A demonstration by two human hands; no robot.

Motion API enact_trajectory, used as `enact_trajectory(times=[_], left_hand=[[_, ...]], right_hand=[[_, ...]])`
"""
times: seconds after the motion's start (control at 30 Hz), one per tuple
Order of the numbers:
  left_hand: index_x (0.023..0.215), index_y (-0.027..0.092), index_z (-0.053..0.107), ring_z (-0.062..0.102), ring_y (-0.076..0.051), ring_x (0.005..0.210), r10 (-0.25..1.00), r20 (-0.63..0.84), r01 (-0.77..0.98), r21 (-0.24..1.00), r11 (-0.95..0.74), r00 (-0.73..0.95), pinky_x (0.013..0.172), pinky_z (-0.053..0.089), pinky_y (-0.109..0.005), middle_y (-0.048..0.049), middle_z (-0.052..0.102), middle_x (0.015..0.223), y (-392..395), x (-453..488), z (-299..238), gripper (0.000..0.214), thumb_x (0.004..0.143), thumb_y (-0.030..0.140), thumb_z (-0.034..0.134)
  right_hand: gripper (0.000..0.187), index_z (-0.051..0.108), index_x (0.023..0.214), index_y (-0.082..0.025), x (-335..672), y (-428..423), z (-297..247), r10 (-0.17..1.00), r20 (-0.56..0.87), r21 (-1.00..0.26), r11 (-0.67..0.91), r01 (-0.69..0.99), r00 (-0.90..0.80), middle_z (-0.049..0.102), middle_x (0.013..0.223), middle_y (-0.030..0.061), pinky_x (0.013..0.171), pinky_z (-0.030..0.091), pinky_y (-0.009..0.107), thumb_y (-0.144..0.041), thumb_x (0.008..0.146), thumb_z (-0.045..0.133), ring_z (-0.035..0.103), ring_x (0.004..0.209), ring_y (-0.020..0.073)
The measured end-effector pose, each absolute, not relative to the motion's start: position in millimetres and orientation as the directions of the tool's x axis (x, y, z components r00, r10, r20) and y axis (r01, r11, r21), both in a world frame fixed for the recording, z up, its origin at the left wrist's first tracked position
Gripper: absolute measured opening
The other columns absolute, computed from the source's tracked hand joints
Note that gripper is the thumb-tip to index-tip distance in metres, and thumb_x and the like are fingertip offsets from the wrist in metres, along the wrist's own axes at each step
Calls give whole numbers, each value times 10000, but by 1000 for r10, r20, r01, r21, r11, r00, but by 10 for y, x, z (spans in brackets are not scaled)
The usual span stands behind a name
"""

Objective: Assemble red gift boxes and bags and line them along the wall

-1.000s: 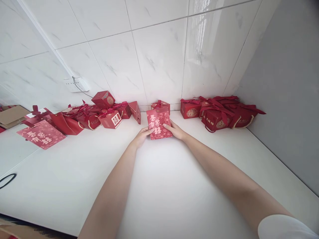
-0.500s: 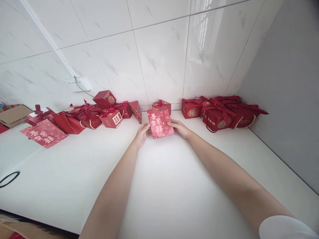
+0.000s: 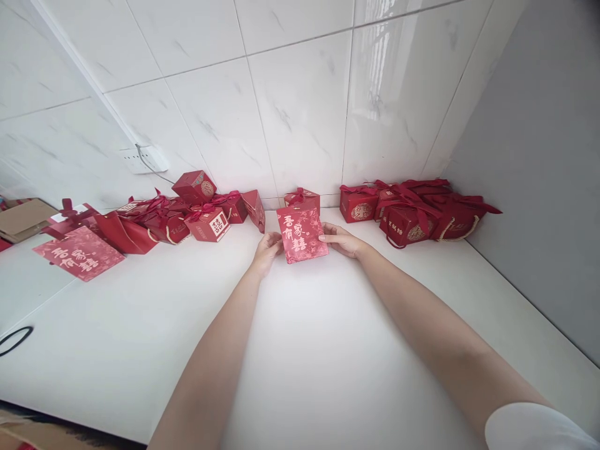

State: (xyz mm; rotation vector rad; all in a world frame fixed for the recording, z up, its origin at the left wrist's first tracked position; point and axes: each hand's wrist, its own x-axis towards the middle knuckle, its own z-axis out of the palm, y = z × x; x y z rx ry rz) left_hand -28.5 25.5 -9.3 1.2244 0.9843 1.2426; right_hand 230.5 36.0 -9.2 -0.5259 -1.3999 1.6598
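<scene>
Both hands hold a pink-red gift bag (image 3: 304, 234) with gold Chinese characters on its front, above the middle of the white table (image 3: 300, 350). My left hand (image 3: 268, 253) grips its left edge, with some fingers hidden behind it. On the right edge, my right hand (image 3: 341, 240) has its thumb on the front face and its other fingers at the side and behind. Just beyond the bag, a small red box with a ribbon bow (image 3: 302, 199) stands against the tiled wall, partly covered by the bag.
Several red gift boxes (image 3: 209, 224) and bags line the wall on the left, with a similar pink bag (image 3: 80, 253) at the far left. More ribboned red boxes (image 3: 410, 222) crowd the right corner by a grey panel (image 3: 529, 187). A black loop (image 3: 16, 340) lies at the left.
My right hand has shifted slightly along the bag's right edge, and the bag has turned a little. The whole view has drifted slightly. Both hands keep their hold.
</scene>
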Motion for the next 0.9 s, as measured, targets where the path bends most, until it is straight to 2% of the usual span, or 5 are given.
enact_trajectory(times=[0.17, 0.43, 0.63, 0.77, 0.9], left_hand=[[776, 183, 591, 623, -200, 912, 983, 132, -114, 987, -118, 125, 837, 477, -333, -24, 669, 851, 225, -257, -52, 443, 763, 622, 646], [784, 168, 591, 605, -195, 855, 978, 165, 13, 986, -168, 129, 840, 451, -330, -36, 656, 854, 204, -229, -42, 410, 760, 565, 688], [1178, 261, 577, 516, -238, 1178, 916, 398, 199, 903, -382, -45, 1022, 381, -360, -73, 548, 1266, 145, -167, -7, 474, 789, 510, 685], [1412, 254, 476, 301, -306, 1421, 825, 525, 444, 700, -559, 211, 1189, 190, -424, -109, 383, 1483, 82, -171, 10, 659, 834, 537, 616], [1526, 269, 281, 103, -333, 1498, 853, 424, 443, 730, -520, 304, 1212, 111, -476, -92, 198, 1611, 108, -191, -40, 908, 764, 518, 708]], right_hand=[[423, 664, 1093, -238, 2263, 380, -128, 867, 187, -935, 13, -353, -462, 675, 1192, 46, 1032, 462, 431, -328, 711, 824, 641, 1077, 224], [391, 669, 1064, -244, 2242, 407, -175, 888, 190, -926, 19, -378, -420, 687, 1180, 51, 987, 481, 402, -524, 795, 708, 647, 1060, 217], [431, 672, 920, -217, 2211, 355, -107, 901, 235, -962, 162, -219, -366, 694, 820, 28, 685, 512, 319, -590, 713, 740, 611, 676, 161], [412, 596, 796, -224, 2019, 318, -35, 924, 304, -945, 260, -199, -234, 593, 706, -4, 619, 465, 296, -616, 736, 707, 509, 615, 140], [415, 463, 721, -242, 1838, 222, 6, 896, 438, -898, 431, -92, -80, 532, 721, -16, 661, 445, 300, -604, 795, 653, 492, 664, 148]])
